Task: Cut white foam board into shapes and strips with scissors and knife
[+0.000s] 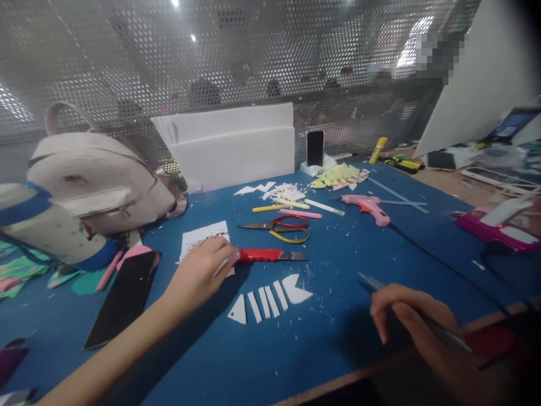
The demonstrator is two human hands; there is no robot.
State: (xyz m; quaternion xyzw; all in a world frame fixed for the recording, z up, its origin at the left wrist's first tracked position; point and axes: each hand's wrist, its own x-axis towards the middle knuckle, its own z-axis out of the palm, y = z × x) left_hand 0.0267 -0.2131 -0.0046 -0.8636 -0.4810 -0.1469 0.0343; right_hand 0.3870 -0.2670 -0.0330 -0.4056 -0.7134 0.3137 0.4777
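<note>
My left hand [207, 262] is closed at the left end of a red utility knife [260, 255], whose blade points right. Under that hand lies a white sheet [203, 235] with dark specks. At the lower right, my right hand [414, 318] grips a slim grey pen-like tool [368, 281], tip pointing left; its exact kind is unclear. Between the hands, white cut pieces form a fish skeleton: a head [238, 311] with a dark eye dot, several rib strips [270, 300] and a forked tail [297, 290]. Scissors [291, 228] with red and yellow handles lie open above the knife.
White scraps [287, 192] and coloured sticks [300, 213] lie farther back. A pink glue gun [367, 207] trails its cord rightward. A phone [122, 296], bottle [51, 231] and backpack [101, 175] occupy the left. A second phone [315, 148] stands near white boards [236, 155].
</note>
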